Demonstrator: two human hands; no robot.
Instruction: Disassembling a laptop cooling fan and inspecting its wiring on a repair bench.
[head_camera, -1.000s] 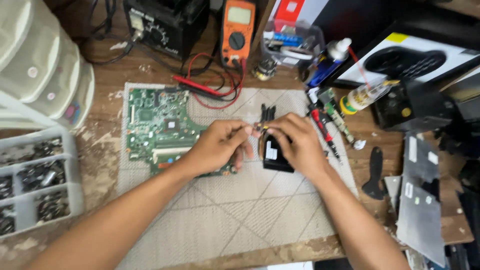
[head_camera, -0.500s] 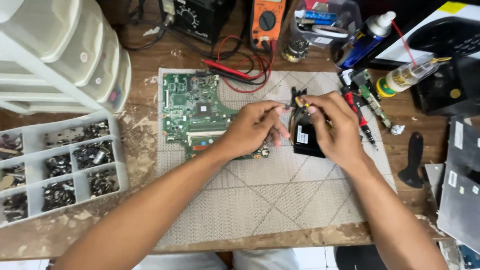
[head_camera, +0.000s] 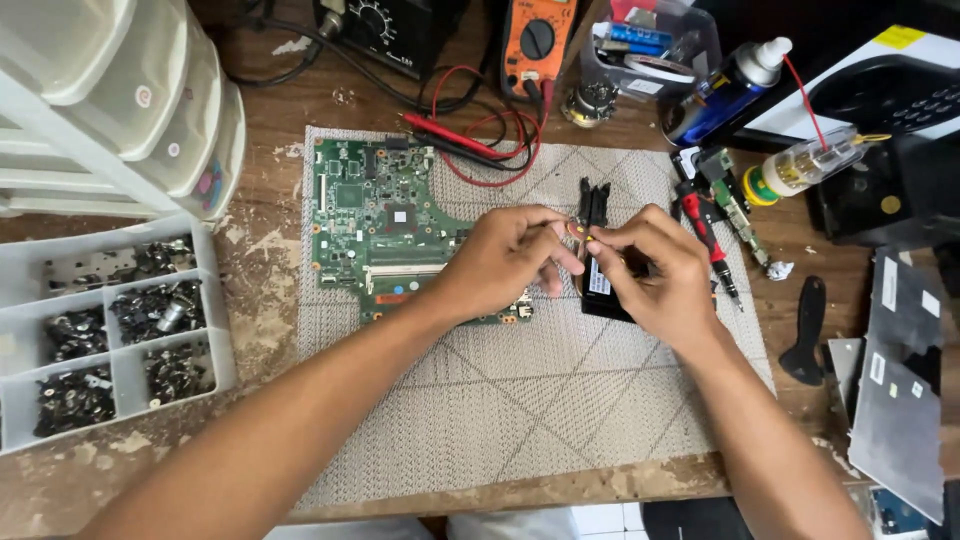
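From my head camera, looking down: my left hand (head_camera: 505, 262) and right hand (head_camera: 655, 275) meet over a grey woven mat (head_camera: 520, 400), fingertips pinching the copper pipe of a black laptop cooling fan (head_camera: 600, 255) between them. The fan sits under my right palm. A green circuit board (head_camera: 385, 225) lies just beyond my left hand, a red-handled screwdriver (head_camera: 708, 240) beside my right.
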